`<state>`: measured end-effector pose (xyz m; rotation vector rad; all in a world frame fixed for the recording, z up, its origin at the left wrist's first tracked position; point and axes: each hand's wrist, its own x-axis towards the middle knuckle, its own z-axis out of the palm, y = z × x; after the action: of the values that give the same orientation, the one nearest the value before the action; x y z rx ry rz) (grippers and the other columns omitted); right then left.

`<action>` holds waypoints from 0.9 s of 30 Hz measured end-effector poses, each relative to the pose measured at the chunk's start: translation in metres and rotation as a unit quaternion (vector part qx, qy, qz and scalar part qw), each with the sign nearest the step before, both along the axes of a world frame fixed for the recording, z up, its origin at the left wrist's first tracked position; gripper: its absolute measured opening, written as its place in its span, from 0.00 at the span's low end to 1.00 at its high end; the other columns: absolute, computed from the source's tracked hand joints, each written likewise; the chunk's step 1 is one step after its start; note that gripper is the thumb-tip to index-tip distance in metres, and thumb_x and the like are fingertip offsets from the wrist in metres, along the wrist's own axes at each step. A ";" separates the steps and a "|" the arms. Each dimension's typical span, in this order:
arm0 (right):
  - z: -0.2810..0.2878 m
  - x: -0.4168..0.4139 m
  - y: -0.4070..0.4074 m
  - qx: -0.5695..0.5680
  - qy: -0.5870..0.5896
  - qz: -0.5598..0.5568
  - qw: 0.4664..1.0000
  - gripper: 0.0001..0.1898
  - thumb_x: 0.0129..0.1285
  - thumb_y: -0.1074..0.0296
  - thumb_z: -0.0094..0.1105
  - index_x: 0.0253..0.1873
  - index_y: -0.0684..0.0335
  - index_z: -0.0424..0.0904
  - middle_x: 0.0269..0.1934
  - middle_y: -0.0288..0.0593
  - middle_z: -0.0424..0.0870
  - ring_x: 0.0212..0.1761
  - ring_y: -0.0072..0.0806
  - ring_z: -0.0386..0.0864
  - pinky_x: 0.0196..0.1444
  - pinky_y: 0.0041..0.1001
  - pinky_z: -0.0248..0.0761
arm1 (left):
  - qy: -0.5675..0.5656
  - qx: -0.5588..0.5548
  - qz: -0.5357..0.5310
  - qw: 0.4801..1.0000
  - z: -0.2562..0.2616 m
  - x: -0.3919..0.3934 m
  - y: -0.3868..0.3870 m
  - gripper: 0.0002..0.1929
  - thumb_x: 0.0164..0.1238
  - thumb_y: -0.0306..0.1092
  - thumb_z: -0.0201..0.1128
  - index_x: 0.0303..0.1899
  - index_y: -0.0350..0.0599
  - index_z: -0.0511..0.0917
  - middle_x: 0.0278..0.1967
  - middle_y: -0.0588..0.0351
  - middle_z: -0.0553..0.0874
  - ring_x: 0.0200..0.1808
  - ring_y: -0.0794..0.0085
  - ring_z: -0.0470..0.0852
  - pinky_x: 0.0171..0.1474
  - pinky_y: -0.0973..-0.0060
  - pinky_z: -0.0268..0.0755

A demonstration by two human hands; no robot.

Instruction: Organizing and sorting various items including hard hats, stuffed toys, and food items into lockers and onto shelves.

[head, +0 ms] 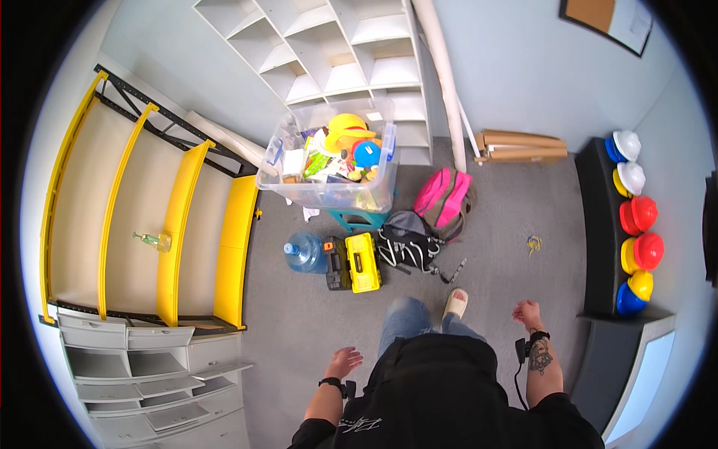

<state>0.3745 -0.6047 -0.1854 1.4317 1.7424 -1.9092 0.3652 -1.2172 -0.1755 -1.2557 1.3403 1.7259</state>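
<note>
My left hand (344,362) hangs empty at my side above the grey floor, fingers apart. On the other side my right hand (526,313) is also empty, its fingers loosely curled but not closed. Ahead of me stand a blue plastic water jug (305,252), a black toolbox part (338,264) and a yellow toolbox part (363,262) beside it. A black and grey backpack (409,240) lies against a pink and brown backpack (444,196). Behind them, a clear plastic bin (325,195) full of toys and mixed items rests on a teal stool (359,220).
Yellow shelving (235,241) holding a bottle (162,242) and a grey cabinet (216,404) stand left. A white cubby shelf (342,78) is behind the bin. Flat cardboard (524,147) leans back right. Several hard hats (639,216) sit on a black surface (597,224) at right.
</note>
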 end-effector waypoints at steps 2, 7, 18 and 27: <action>0.012 -0.048 0.007 0.006 0.018 0.021 1.000 0.11 0.60 0.67 0.46 0.40 0.69 0.73 0.25 0.47 0.79 0.23 0.32 0.79 0.24 0.30 0.75 | -0.017 0.040 -0.017 0.999 0.006 -0.023 0.021 0.19 0.65 0.33 0.50 0.55 0.35 0.67 0.47 0.40 0.77 0.45 0.51 0.80 0.46 0.58 0.75; 0.029 -0.146 0.006 0.098 0.048 0.165 0.980 0.11 0.61 0.67 0.48 0.41 0.68 0.74 0.26 0.46 0.80 0.24 0.32 0.80 0.25 0.30 0.76 | 0.037 0.051 -0.015 0.998 -0.037 -0.084 0.023 0.18 0.63 0.34 0.53 0.52 0.36 0.69 0.42 0.43 0.79 0.42 0.54 0.81 0.44 0.60 0.76; 0.072 -0.253 -0.084 0.095 0.039 0.364 0.926 0.11 0.62 0.67 0.47 0.41 0.69 0.73 0.28 0.45 0.80 0.26 0.29 0.79 0.26 0.27 0.75 | 0.141 0.058 0.097 0.984 -0.050 -0.133 0.034 0.12 0.64 0.35 0.54 0.46 0.39 0.73 0.34 0.49 0.81 0.37 0.60 0.82 0.43 0.62 0.76; 0.116 -0.393 -0.172 0.065 0.187 0.488 0.850 0.08 0.66 0.68 0.48 0.43 0.66 0.73 0.28 0.38 0.80 0.26 0.23 0.78 0.28 0.22 0.73 | 0.087 0.008 0.170 0.982 -0.056 -0.088 0.040 0.15 0.66 0.36 0.50 0.49 0.38 0.70 0.37 0.47 0.80 0.38 0.59 0.81 0.42 0.62 0.76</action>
<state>-0.0186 -0.7765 -0.0691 0.0263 2.1581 -1.5067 0.2769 -1.1777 -0.2310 -1.4171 1.2581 2.1189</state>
